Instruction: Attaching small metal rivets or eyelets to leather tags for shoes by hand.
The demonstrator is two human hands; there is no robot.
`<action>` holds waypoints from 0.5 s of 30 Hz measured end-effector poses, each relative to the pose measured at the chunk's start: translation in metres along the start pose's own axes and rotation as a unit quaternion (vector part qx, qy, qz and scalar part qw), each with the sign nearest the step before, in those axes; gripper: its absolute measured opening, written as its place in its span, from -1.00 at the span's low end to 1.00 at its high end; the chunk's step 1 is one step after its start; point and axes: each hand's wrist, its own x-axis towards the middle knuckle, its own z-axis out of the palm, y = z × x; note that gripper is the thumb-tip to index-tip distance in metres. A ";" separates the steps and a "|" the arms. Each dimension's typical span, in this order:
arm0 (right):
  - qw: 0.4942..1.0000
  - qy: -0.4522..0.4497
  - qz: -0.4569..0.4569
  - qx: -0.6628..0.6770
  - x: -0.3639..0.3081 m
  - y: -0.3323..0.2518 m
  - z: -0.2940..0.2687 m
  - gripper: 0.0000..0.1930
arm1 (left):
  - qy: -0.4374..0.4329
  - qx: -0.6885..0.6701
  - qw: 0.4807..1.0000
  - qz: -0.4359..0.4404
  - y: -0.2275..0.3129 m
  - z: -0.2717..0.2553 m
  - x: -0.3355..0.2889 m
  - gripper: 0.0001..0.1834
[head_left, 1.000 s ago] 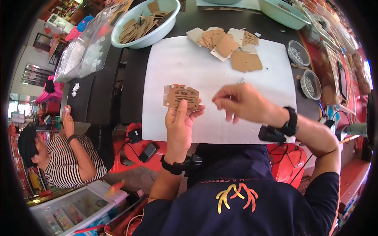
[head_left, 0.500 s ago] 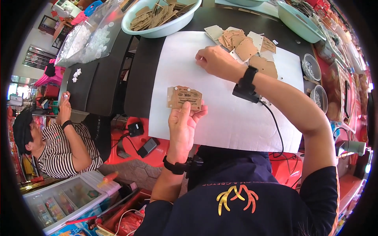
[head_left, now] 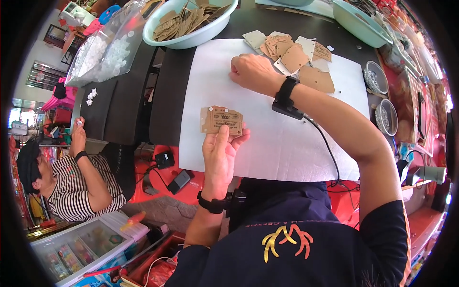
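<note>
My left hand point(head_left: 221, 155) pinches a printed brown card point(head_left: 229, 120) between thumb and fingers, over the white sheet point(head_left: 272, 153). A paler piece point(head_left: 206, 120) shows at the card's left side, and two white round studs sit along the top edge. Further up, my right hand point(head_left: 258, 72) is closed, its fingers curled in and turned away; whatever it may hold is hidden. Just right of that hand lies a loose pile of brown and whitish notched cards point(head_left: 295, 57).
A pale green basin point(head_left: 193, 39) of brown cards stands at the far left, another basin point(head_left: 361, 21) at the far right. Two clear bowls point(head_left: 386, 117) of small pieces sit along the right edge. A cable point(head_left: 330, 143) hangs from my right wrist. Another person point(head_left: 83, 184) sits at left.
My right hand has shifted slightly left and up, still closed. The left hand keeps the card in nearly the same place. The whole view has shifted a little.
</note>
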 end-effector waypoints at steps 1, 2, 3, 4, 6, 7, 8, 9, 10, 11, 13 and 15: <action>1.000 0.005 0.001 0.007 0.000 0.000 0.000 -0.80 | 0.002 0.001 1.000 0.001 0.000 -0.001 -0.001 -0.67; 1.000 0.007 0.001 0.008 0.000 0.001 -0.001 -0.80 | 0.000 0.003 1.000 0.002 -0.001 -0.002 -0.001 -0.67; 0.999 -0.010 0.028 0.019 0.000 0.002 -0.002 -0.80 | -0.004 0.001 1.000 0.000 -0.002 -0.004 0.000 -0.67; 0.998 -0.029 0.054 0.030 -0.001 0.002 -0.004 -0.81 | -0.007 -0.002 1.000 -0.002 -0.002 -0.004 -0.001 -0.67; 0.999 -0.025 0.029 0.008 -0.002 0.000 -0.007 -0.82 | -0.008 0.002 1.000 0.005 -0.001 -0.002 -0.001 -0.69; 1.000 -0.022 0.004 -0.014 -0.003 -0.001 -0.006 -0.83 | -0.007 0.005 1.000 0.011 0.000 0.000 -0.001 -0.70; 1.000 -0.022 0.005 -0.011 -0.003 0.001 -0.003 -0.83 | -0.005 0.007 1.000 0.010 0.000 0.001 -0.001 -0.70; 1.000 -0.010 -0.010 -0.020 -0.001 0.004 0.000 -0.83 | -0.001 0.014 1.000 0.009 0.000 0.003 0.000 -0.71; 0.999 0.000 -0.023 -0.028 -0.002 0.004 0.002 -0.84 | 0.005 0.021 1.000 0.007 0.000 0.003 -0.001 -0.71; 0.999 -0.003 -0.021 -0.024 -0.002 0.006 0.003 -0.84 | 0.009 0.022 1.000 0.003 0.000 0.002 0.000 -0.71; 0.999 0.006 -0.038 -0.032 -0.001 0.012 0.002 -0.84 | -0.013 0.027 0.999 -0.011 0.000 -0.001 0.004 -0.68; 0.998 0.012 -0.050 -0.020 -0.006 0.013 0.003 -0.84 | -0.004 0.035 0.999 -0.014 0.001 0.002 0.003 -0.69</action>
